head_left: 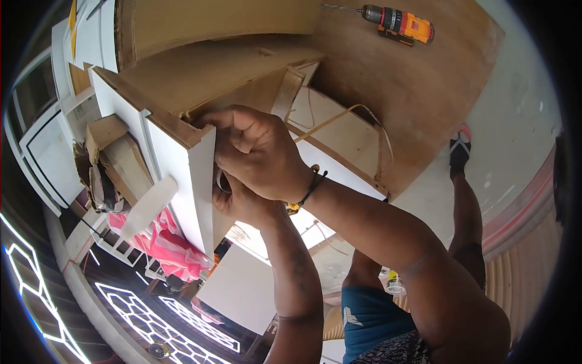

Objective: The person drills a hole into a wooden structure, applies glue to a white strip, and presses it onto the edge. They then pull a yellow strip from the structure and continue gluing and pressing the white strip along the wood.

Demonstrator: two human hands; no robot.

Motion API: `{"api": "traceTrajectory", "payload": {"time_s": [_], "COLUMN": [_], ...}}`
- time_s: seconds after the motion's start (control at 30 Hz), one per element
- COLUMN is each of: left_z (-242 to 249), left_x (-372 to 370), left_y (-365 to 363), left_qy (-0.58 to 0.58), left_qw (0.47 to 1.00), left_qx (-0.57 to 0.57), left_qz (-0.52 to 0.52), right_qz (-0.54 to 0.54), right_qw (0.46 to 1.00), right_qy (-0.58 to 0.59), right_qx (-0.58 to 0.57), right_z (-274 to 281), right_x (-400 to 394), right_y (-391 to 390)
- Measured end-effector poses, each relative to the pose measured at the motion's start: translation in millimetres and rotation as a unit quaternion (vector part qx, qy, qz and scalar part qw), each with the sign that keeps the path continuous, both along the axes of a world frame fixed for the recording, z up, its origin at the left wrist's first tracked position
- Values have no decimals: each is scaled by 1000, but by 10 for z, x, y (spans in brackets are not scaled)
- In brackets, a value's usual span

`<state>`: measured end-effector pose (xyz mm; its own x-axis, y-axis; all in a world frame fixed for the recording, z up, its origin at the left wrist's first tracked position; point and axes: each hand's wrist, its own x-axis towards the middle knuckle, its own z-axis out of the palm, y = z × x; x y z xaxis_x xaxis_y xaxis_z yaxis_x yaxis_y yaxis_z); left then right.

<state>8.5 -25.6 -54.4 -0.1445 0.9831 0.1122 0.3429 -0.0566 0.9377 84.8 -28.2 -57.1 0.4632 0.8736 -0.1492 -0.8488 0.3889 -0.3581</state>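
My right hand [260, 148], with a dark bracelet at its wrist, is closed with bent fingers at the corner of a white-faced wooden cabinet piece [197, 182]. Its fingertips reach the raw brown edge, close to a chipped notch [185, 116]; what they pinch is hidden. Just below, my left hand [239, 200] is closed near the panel's inner side, partly covered by the right. A pale, curved, ring-like thing [222, 181] shows at its fingers, too small to name.
An orange and black drill [400, 25] with a long bit lies on a brown board [418, 91]. A wooden frame [339, 145] with a loose pale strip stands behind my hands. Pink-and-white cloth [170, 246] and torn cardboard [100, 176] are on the left.
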Motion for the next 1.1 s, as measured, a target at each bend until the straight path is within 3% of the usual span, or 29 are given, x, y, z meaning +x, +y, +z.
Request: {"api": "traceTrajectory", "payload": {"time_s": [0.5,0.73,1.1], "left_z": [46,-128,-297], "left_x": [-84,-180,-131], "left_y": [12,48,119], "left_qy": [-95,-78,-87], "left_qw": [995,994,978], "left_qx": [9,71,187], "left_qz": [-35,-15,3], "right_qz": [50,72,80], "right_qw": [997,995,983], "right_qy": [-58,42,-55], "right_qx": [14,58,159], "right_z": [-93,-100,-198], "right_x": [171,225,274], "right_y": [-31,-35,-31]}}
